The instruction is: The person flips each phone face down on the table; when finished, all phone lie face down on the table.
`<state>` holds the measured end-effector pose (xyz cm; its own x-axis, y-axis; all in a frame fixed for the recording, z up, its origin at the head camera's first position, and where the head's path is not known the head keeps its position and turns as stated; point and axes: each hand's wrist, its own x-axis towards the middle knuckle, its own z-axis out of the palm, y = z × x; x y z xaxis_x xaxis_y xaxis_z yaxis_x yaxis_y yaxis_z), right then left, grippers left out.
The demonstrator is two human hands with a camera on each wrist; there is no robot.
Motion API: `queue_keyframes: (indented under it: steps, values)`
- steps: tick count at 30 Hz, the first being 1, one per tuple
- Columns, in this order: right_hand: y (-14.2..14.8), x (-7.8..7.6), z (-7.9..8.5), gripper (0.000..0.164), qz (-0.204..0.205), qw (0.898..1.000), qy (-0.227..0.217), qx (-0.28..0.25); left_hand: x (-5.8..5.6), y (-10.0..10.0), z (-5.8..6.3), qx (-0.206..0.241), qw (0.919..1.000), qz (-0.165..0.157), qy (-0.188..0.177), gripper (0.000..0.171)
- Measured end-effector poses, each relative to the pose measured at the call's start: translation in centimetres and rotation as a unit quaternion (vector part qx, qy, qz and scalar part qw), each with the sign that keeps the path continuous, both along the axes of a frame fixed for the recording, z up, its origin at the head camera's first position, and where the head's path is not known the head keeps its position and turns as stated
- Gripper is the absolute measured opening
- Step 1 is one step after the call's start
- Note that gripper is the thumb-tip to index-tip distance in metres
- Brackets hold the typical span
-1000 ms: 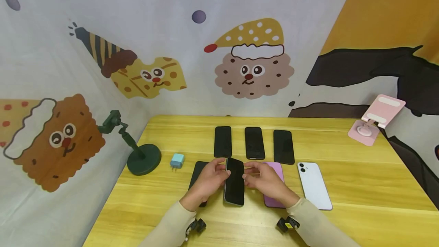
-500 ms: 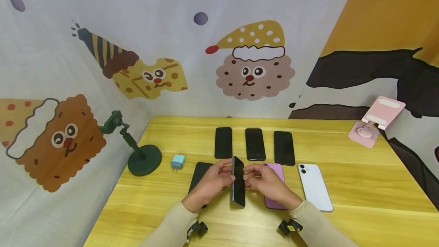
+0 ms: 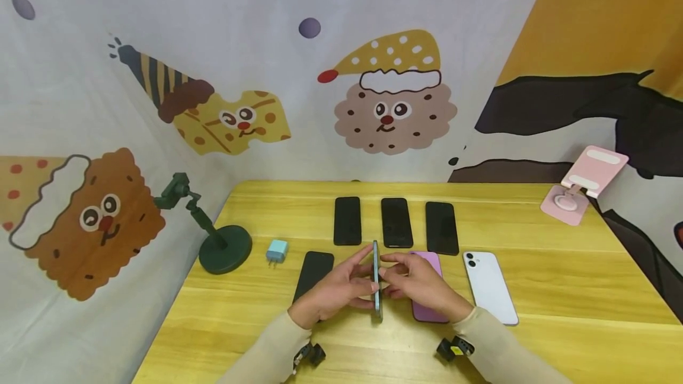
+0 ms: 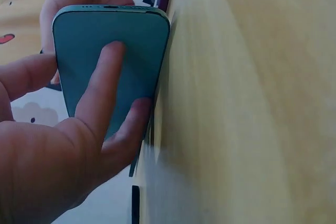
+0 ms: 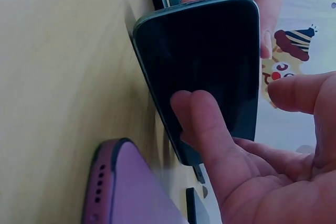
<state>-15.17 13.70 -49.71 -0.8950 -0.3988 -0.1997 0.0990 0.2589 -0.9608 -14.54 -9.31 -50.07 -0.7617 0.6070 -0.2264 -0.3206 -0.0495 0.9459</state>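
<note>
A phone stands on its long edge between both hands, over the wooden table. My left hand holds it: the thumb is at the upper edge and fingers lie against the green back, as the left wrist view shows. On the other side, fingers of my right hand touch the dark screen, while that thumb stands apart from it. Below my right hand lies a purple phone, partly covered. A black phone lies partly behind my left hand.
Three dark phones lie in a row farther back. To the right is a white phone. A pale blue charger plug and a green stand are on the left, and a pink stand is at the back right.
The held phone has turned from showing its screen upward to standing on edge, and has moved slightly right. My left hand has followed it to the right.
</note>
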Motion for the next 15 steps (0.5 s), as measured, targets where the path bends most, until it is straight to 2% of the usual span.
queue_keyframes:
  steps: [10, 15]
  values:
    - [-0.2, 0.2, 0.7, 0.063, 0.008, 1.0, -0.01, -0.027, 0.2, 1.2, 0.4, -0.023, 0.9996, 0.009, 0.015, 0.089]
    - [0.1, 0.3, 0.6, 0.056, -0.002, 1.0, 0.004, -0.017, 0.2, 1.2, 0.6, -0.048, 0.9984, 0.022, 0.021, 0.089]
